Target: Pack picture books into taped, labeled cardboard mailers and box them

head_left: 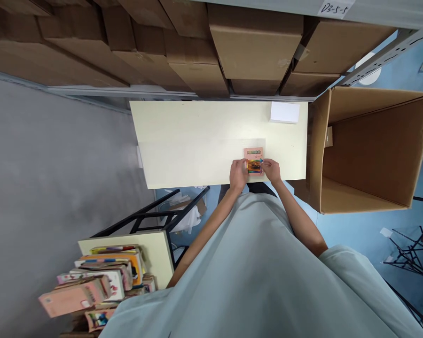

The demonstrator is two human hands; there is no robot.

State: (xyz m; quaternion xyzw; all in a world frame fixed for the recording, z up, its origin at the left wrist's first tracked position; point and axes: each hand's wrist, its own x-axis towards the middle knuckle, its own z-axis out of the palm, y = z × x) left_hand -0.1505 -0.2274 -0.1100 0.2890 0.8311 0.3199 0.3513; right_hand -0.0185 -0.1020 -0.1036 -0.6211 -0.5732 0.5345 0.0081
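Observation:
A small pink book (253, 153) with a colourful picture on its cover lies near the front edge of the cream table (190, 141). A clear, thin plastic sheet or sleeve (255, 142) seems to extend beyond its far side. My left hand (238, 174) pinches at the book's left edge, fingers closed. At the right edge, my right hand (271, 170) is closed too, thumb and fingertips pressed together by the cover. Whether the fingertips grip the book or the plastic is too small to tell.
A white stack of paper or box (285, 112) lies at the table's back right. An open cardboard box (370, 155) stands to the right. Cartons (255, 47) fill the shelf above the table's far edge. Piled books (116, 277) sit on a side table at lower left.

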